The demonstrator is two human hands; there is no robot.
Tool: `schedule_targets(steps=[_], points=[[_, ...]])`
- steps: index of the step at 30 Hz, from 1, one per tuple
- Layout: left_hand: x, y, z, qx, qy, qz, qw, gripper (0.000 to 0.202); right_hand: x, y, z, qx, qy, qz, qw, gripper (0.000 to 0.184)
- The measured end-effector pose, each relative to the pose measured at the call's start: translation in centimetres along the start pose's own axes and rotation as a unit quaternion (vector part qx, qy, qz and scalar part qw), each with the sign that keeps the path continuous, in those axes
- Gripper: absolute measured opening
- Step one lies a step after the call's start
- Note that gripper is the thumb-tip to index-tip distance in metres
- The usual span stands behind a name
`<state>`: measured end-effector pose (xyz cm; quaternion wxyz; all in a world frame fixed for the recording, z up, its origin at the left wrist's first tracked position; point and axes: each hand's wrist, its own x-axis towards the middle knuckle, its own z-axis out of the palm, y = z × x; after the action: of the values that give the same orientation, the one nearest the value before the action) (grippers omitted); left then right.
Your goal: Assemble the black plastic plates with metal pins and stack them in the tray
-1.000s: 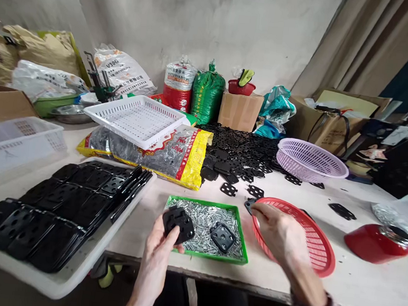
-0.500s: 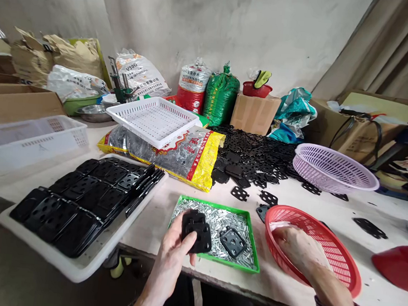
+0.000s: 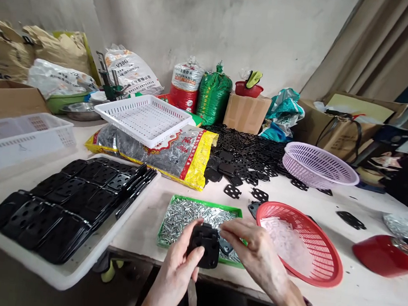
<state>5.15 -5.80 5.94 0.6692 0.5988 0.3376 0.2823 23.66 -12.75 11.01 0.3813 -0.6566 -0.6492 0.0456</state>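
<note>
My left hand (image 3: 175, 272) is closed around a black hinged plate (image 3: 205, 248), thumb on its face, above the front edge of a green tray (image 3: 208, 202). Close to the plate's upper right corner, my right hand (image 3: 264, 256) has its fingers pinched together; anything small between them is too hidden to name. Short silver metal pins (image 3: 180, 220) fill the tray. Another black plate (image 3: 226, 246) lies on the pins, partly covered by my hands. To the right, a red basket (image 3: 329, 252) contains small whitish translucent pieces (image 3: 289, 241).
At left, a white tray (image 3: 68, 274) bears stacked black plates (image 3: 68, 193). Behind are a yellow-edged bag (image 3: 196, 159), a white perforated tray (image 3: 143, 116) and a heap of black plates (image 3: 250, 150). A purple basket (image 3: 320, 165) and red container (image 3: 374, 253) stand on the right.
My right hand has left the red basket and moved left to the plate in my left hand. The whole view has shifted slightly to the right.
</note>
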Motion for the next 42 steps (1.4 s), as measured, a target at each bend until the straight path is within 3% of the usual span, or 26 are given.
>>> schedule_targets(steps=[6, 12, 18, 21, 24, 27, 29, 32, 34, 42], points=[[-0.2, 0.1, 0.0, 0.114, 0.009, 0.057, 0.992, 0.054, 0.2, -0.3, 0.6, -0.037, -0.045, 0.023, 0.998, 0.023], [0.0, -0.7, -0.5, 0.200, -0.033, 0.091, 0.975, 0.054, -0.2, -0.4, 0.3, -0.103, -0.063, 0.006, 0.993, 0.022], [-0.3, -0.3, -1.0, 0.197, -0.055, 0.057, 0.977, 0.054, -0.5, -0.6, 0.8, -0.198, -0.059, -0.040, 0.978, 0.027], [-0.4, -0.2, -1.1, 0.176, -0.057, 0.042, 0.982, 0.055, -0.4, -0.9, 0.7, -0.187, -0.070, -0.018, 0.980, 0.026], [-0.3, -0.3, -1.3, 0.136, -0.069, 0.025, 0.988, 0.055, 0.1, -1.2, 0.4, -0.117, -0.104, 0.031, 0.987, 0.024], [-0.3, -0.1, -1.8, 0.031, -0.100, -0.037, 0.994, 0.056, 0.9, -0.8, -0.3, 0.058, -0.149, 0.087, 0.983, 0.020], [-0.2, 0.2, -2.0, -0.050, -0.136, -0.074, 0.987, 0.057, 1.3, -0.1, -0.6, 0.225, -0.198, 0.132, 0.945, 0.013], [-0.2, 0.6, -2.0, -0.132, -0.197, -0.094, 0.967, 0.059, 1.6, 1.0, -0.7, 0.410, -0.274, 0.168, 0.854, 0.036], [-0.1, 0.7, -1.8, -0.168, -0.225, -0.094, 0.955, 0.059, 1.5, 1.5, -0.6, 0.442, -0.280, 0.166, 0.835, 0.042], [0.0, 0.6, -1.4, -0.236, -0.251, -0.099, 0.933, 0.055, 0.7, 1.8, -0.2, 0.429, -0.275, 0.130, 0.851, 0.037]])
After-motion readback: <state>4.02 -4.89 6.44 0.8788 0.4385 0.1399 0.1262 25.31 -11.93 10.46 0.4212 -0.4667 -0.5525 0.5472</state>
